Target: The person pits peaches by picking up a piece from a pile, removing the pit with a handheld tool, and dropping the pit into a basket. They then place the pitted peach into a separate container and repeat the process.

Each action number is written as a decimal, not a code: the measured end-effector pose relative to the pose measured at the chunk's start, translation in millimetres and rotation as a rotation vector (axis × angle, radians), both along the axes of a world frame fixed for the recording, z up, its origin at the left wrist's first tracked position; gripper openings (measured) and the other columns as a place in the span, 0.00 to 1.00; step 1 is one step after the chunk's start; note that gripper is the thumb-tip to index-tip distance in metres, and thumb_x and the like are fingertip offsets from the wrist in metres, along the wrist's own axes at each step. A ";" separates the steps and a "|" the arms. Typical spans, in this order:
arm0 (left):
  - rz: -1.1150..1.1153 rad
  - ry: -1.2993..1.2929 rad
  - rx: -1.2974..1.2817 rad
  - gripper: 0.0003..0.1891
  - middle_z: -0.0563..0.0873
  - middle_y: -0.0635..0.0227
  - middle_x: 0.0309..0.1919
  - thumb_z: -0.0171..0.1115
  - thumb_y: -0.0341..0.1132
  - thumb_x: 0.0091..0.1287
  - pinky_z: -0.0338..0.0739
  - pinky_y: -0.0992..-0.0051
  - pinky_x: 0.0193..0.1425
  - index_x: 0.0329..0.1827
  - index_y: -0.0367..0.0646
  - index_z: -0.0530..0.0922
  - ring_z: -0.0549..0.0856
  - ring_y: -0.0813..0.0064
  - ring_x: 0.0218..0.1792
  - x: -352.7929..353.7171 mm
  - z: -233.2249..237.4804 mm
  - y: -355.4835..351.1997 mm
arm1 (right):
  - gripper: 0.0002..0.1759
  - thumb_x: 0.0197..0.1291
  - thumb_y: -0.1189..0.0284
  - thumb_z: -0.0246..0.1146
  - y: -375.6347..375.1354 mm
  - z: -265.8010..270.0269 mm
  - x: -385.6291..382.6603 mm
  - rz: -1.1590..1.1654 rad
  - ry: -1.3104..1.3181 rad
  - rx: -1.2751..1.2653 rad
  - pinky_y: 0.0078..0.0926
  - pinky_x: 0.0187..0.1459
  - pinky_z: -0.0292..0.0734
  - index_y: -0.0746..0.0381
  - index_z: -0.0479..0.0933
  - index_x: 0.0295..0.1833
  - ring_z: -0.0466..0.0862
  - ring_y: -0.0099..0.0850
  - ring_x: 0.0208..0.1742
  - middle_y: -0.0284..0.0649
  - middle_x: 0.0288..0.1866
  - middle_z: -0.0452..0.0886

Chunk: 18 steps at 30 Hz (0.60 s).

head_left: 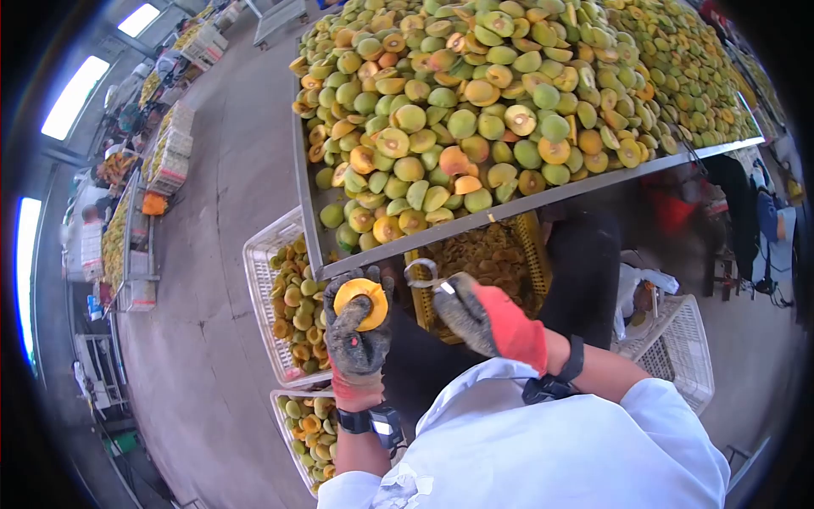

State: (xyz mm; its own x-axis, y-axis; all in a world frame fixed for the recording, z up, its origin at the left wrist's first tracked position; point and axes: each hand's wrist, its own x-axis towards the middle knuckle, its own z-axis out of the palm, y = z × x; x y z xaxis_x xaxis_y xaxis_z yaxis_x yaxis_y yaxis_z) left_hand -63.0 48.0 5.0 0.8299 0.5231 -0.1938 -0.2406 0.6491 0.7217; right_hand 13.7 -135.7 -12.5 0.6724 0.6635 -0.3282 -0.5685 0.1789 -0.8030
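My left hand (356,335), in a dark, worn glove, is closed around a yellow peach half (360,304). The cut face of the fruit points up, and my thumb lies over its middle. To its right, my right hand (475,318) wears a red and dark glove and grips a pitting tool with a ring-shaped metal end (421,272). That ring is apart from the fruit. Just ahead of both hands is the edge of a metal-rimmed table (509,206) heaped with green and yellow peach halves (407,119).
Below the table edge, a yellow crate (534,254) holds brownish scraps. Two white crates, one upper (263,280) and one lower (292,441), hold peach halves on my left. Another white crate (691,356) stands at right. Similar loaded tables and people line the far left.
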 end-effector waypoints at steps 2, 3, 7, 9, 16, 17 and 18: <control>0.036 0.123 0.160 0.21 0.80 0.62 0.48 0.57 0.26 0.60 0.79 0.71 0.54 0.58 0.40 0.71 0.82 0.68 0.48 7.8 0.9 -18.2 | 0.14 0.73 0.64 0.52 -1.1 3.8 -5.5 0.130 -0.668 -0.273 0.16 0.43 0.76 0.63 0.76 0.48 0.81 0.22 0.41 0.36 0.43 0.82; 0.024 0.119 0.150 0.21 0.80 0.62 0.48 0.57 0.26 0.60 0.79 0.71 0.54 0.58 0.40 0.71 0.82 0.68 0.48 10.0 -0.1 -24.3 | 0.16 0.73 0.63 0.50 0.3 -2.2 -8.3 0.112 -0.636 -0.179 0.18 0.43 0.77 0.64 0.76 0.49 0.81 0.22 0.41 0.37 0.42 0.82; 0.007 0.076 0.116 0.18 0.79 0.62 0.48 0.59 0.24 0.58 0.77 0.67 0.59 0.52 0.41 0.72 0.81 0.67 0.52 16.2 -6.6 -40.2 | 0.18 0.75 0.64 0.46 -4.1 -5.5 -7.5 0.067 -0.560 -0.126 0.23 0.43 0.78 0.65 0.76 0.51 0.81 0.22 0.38 0.37 0.38 0.83; 0.032 0.165 0.282 0.18 0.80 0.62 0.48 0.59 0.25 0.59 0.77 0.70 0.58 0.53 0.39 0.72 0.80 0.68 0.51 15.9 -8.4 -43.5 | 0.18 0.75 0.63 0.45 -10.4 -7.5 -2.4 0.135 -0.582 -0.252 0.22 0.42 0.78 0.64 0.76 0.51 0.81 0.22 0.38 0.35 0.38 0.83; 0.065 0.172 0.505 0.13 0.76 0.58 0.52 0.58 0.28 0.63 0.75 0.68 0.57 0.50 0.35 0.75 0.78 0.67 0.54 12.2 -39.1 -49.9 | 0.21 0.76 0.59 0.45 -11.6 -37.0 -2.5 0.153 -0.422 -0.373 0.19 0.36 0.73 0.63 0.77 0.49 0.73 0.17 0.34 0.28 0.36 0.79; 0.079 0.173 0.498 0.14 0.76 0.58 0.52 0.59 0.28 0.63 0.76 0.67 0.56 0.50 0.35 0.75 0.78 0.68 0.55 10.8 -43.6 -49.1 | 0.21 0.76 0.59 0.45 -9.9 -48.1 -3.2 0.154 -0.421 -0.372 0.19 0.36 0.73 0.63 0.77 0.49 0.73 0.17 0.34 0.28 0.36 0.79; 0.078 0.174 0.499 0.14 0.76 0.58 0.52 0.59 0.28 0.63 0.76 0.67 0.56 0.50 0.35 0.75 0.78 0.68 0.55 8.9 -43.9 -49.6 | 0.20 0.75 0.59 0.47 -7.2 -53.5 -2.6 0.154 -0.415 -0.384 0.19 0.37 0.74 0.63 0.78 0.49 0.74 0.17 0.34 0.28 0.36 0.79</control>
